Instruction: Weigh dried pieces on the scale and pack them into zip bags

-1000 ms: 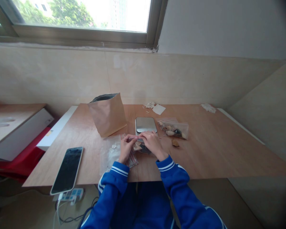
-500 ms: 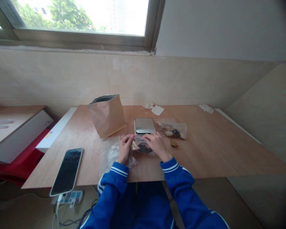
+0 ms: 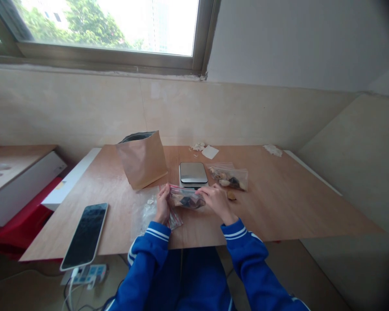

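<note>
Between my hands is a clear zip bag (image 3: 187,199) with a red-lined top edge and dark and tan dried pieces inside. My left hand (image 3: 163,203) pinches its left top corner. At the right end of the same edge, my right hand (image 3: 215,201) closes on the bag. Just behind it sits a small scale (image 3: 193,172) with a metal plate. A second filled zip bag (image 3: 230,177) lies right of the scale, with one brown dried piece (image 3: 231,196) in front of it. Under and beside my left hand lie empty clear bags (image 3: 145,216).
A brown paper bag (image 3: 142,160) stands open at the back left. A phone (image 3: 85,235) with a cable lies at the table's front left edge, above a power strip (image 3: 95,273). White scraps (image 3: 197,147), a white paper square (image 3: 210,152) and crumpled tissue (image 3: 272,150) lie along the back.
My hands have moved apart along the bag's top edge, the left one to the left, and the bag is stretched wider. The view has shifted slightly.
</note>
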Demonstrator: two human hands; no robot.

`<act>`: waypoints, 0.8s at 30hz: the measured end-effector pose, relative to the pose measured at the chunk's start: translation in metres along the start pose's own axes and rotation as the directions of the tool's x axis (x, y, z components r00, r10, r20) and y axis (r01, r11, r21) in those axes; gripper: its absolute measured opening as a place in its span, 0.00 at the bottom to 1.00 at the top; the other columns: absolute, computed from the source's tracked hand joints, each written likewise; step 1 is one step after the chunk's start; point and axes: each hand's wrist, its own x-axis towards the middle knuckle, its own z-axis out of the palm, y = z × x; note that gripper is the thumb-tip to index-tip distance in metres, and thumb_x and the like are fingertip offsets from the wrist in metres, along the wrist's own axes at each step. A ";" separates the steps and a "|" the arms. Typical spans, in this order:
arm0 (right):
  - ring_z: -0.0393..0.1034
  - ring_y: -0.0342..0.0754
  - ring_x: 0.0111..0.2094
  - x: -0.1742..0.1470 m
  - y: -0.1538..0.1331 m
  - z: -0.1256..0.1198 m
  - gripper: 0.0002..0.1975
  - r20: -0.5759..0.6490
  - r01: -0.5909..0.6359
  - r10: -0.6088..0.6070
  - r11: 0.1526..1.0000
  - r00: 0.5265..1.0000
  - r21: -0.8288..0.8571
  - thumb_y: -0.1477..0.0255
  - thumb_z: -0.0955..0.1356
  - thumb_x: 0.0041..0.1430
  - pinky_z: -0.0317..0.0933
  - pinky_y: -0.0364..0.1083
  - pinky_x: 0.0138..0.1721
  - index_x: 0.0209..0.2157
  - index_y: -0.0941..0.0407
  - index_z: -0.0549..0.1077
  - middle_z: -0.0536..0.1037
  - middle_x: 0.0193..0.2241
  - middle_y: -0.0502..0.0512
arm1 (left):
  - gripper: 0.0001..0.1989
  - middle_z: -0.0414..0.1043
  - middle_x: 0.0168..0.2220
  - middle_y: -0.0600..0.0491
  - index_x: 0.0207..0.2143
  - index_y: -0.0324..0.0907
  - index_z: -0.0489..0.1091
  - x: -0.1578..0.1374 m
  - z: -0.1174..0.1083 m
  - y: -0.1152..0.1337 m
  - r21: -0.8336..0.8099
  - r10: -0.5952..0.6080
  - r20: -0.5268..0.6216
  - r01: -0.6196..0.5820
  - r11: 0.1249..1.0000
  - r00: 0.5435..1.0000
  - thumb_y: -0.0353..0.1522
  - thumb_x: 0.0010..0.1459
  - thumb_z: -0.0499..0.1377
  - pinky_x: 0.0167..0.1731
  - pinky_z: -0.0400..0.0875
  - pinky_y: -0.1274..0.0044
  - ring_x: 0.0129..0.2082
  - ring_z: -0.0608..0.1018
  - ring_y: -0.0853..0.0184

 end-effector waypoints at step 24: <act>0.70 0.51 0.24 0.028 0.170 -0.054 0.26 -0.370 -0.446 0.558 0.824 0.742 0.348 0.47 0.59 0.60 0.66 0.49 0.29 0.27 0.55 0.69 0.74 0.21 0.56 | 0.17 0.72 0.53 0.50 0.51 0.45 0.72 -0.050 0.064 0.139 -0.016 0.606 0.286 -0.628 0.778 0.742 0.35 0.59 0.58 0.41 0.73 0.75 0.44 0.77 0.66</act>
